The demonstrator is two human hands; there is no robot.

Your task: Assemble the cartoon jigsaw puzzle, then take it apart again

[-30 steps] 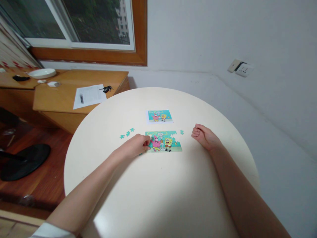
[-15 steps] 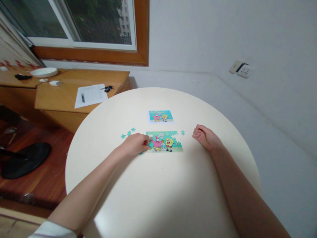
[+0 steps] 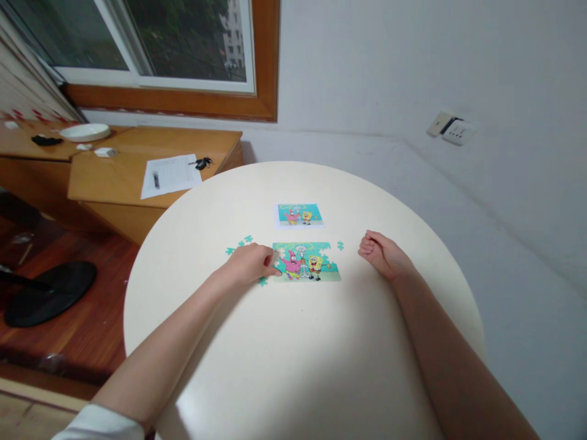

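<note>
A partly assembled jigsaw puzzle [image 3: 306, 263] with cartoon figures lies flat on the round white table [image 3: 293, 342]. At its left edge is my left hand [image 3: 253, 263], fingers curled and thumb reaching the puzzle's border. Whatever those fingers pinch is hidden from view. Gaps show in the puzzle at its left side and upper right. Loose green pieces [image 3: 248, 239] lie beyond the left hand, and another piece [image 3: 263, 282] pokes out below it. My right hand [image 3: 380, 252] rests on the table in a loose fist, right of a single loose piece [image 3: 340, 245].
Behind the puzzle lies a reference picture [image 3: 300, 215] with the same figures. A wooden desk [image 3: 114, 180] at the left holds a paper sheet [image 3: 172, 176], keys [image 3: 202, 163] and a white dish [image 3: 85, 132]. The wall and its socket [image 3: 458, 131] are at the right.
The whole view has shifted slightly. My left hand has drawn back a little from the puzzle's upper left, where a gap now shows more. The right hand stays in place.
</note>
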